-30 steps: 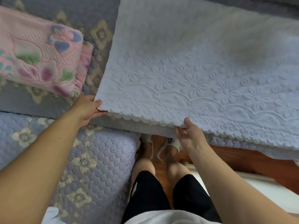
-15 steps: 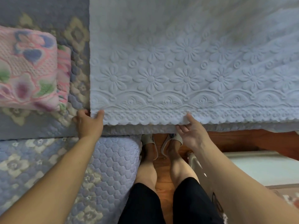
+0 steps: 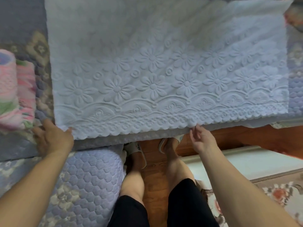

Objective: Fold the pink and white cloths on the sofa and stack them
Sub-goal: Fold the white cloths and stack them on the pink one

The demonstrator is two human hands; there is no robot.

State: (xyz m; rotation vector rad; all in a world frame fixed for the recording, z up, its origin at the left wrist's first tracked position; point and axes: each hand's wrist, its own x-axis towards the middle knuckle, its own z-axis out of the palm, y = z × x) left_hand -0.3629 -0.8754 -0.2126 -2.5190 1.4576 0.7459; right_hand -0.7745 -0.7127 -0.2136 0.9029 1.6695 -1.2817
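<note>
A white cloth [image 3: 164, 71] embossed with flowers lies flat on the sofa seat, folded double, its scalloped edge facing me. My left hand [image 3: 52, 138] rests spread on the sofa at the cloth's near left corner, thumb tip touching the edge. At the middle of the near edge, my right hand [image 3: 201, 138] hangs with relaxed fingers, the index fingertip just touching the scallops. The folded pink floral cloth [image 3: 14, 92] sits on the sofa to the left, apart from the white one and partly cut off by the frame.
The sofa [image 3: 85, 185] has a quilted lilac floral cover. Its seat front drops to a wooden floor [image 3: 152, 174], where my legs and slippers stand. A patterned rug [image 3: 270, 194] and a white strip lie at the lower right.
The white cloth has been laid down flat and squared to the seat. Both hands have loosened from gripping its near edge to only touching it.
</note>
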